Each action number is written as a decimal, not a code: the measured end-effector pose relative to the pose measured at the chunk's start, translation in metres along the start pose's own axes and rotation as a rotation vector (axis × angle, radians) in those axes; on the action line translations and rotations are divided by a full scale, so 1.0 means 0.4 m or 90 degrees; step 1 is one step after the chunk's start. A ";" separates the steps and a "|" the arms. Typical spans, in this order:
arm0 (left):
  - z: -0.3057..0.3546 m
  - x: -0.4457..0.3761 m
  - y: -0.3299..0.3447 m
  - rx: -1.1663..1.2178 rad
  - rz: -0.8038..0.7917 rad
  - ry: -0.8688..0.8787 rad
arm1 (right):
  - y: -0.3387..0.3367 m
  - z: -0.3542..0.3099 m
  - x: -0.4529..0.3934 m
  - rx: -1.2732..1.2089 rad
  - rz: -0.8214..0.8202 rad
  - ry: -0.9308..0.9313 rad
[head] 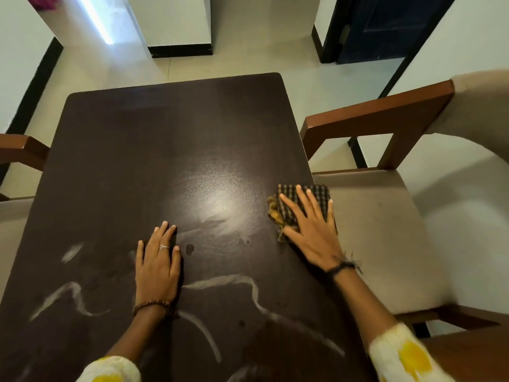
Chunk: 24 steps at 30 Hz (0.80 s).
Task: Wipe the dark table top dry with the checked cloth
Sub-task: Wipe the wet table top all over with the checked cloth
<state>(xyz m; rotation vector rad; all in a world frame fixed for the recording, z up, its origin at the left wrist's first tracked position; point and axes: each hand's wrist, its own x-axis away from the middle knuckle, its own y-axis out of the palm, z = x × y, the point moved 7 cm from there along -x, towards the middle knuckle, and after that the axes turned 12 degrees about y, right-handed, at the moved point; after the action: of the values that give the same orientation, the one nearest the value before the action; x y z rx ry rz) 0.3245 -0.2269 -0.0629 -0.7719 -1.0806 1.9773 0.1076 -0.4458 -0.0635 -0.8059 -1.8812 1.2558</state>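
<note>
The dark brown table top (132, 161) fills the middle of the view, with shiny wet streaks and a few drops across its near half. My right hand (311, 227) lies flat, fingers spread, pressing the folded dark-and-yellow checked cloth (289, 197) onto the table's right edge. Part of the cloth sticks out past my fingertips and on the left of my palm. My left hand (158, 266) rests flat on the table near the middle, fingers together, holding nothing; it wears a ring and a bead bracelet.
A wooden armchair with a beige seat (380, 238) stands tight against the table's right side. Another chair's arm (22, 150) shows at the left edge. Pale tiled floor (248, 64) and a dark door (385, 26) lie beyond the far edge.
</note>
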 end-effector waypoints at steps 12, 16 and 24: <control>0.005 0.002 0.000 0.000 0.005 -0.001 | 0.004 0.025 0.053 0.011 -0.029 0.038; -0.004 0.002 0.002 0.012 0.008 -0.002 | 0.001 -0.009 0.021 0.035 -0.008 0.102; -0.003 0.000 -0.007 0.046 0.018 0.005 | 0.102 -0.336 0.094 0.038 0.002 -0.019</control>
<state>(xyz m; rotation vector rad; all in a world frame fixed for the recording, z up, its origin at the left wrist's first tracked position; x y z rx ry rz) 0.3264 -0.2254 -0.0610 -0.7601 -0.9935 2.0234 0.2035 -0.3368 -0.0579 -0.7629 -1.8570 1.3261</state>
